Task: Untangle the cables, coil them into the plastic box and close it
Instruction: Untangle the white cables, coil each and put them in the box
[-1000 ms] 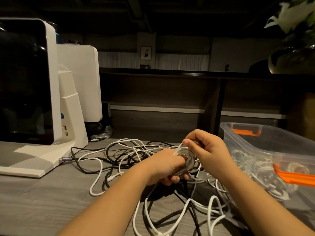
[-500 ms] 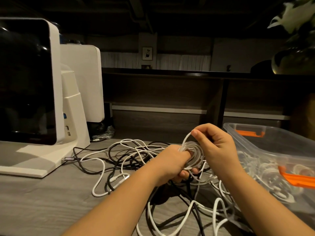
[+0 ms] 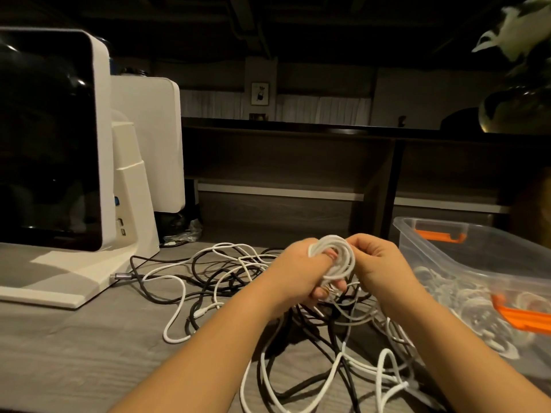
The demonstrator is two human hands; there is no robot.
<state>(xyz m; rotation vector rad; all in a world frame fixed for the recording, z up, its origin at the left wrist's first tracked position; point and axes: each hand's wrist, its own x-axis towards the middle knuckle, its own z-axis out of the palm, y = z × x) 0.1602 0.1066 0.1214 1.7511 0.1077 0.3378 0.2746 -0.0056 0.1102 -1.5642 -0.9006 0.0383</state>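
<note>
A small coil of white cable (image 3: pixel 343 254) sits between my two hands above the table. My left hand (image 3: pixel 298 275) grips the coil from the left, with fingers through its loop. My right hand (image 3: pixel 378 263) pinches the coil's right side. Under and around my hands a tangle of white and black cables (image 3: pixel 232 272) spreads over the grey table (image 3: pixel 74 353). The clear plastic box (image 3: pixel 477 257) with orange latches stands at the right, with several coiled cables visible through its wall.
A white machine with a dark screen (image 3: pixel 59 144) stands at the left on the table, a black cable plugged into its base. A dark shelf unit (image 3: pixel 298 162) runs behind. A plant in a pot (image 3: pixel 518 84) is at the upper right.
Both hands have drawn closer together around the white coil. My right hand has come down from above the coil to its right side, and the coil looks thicker.
</note>
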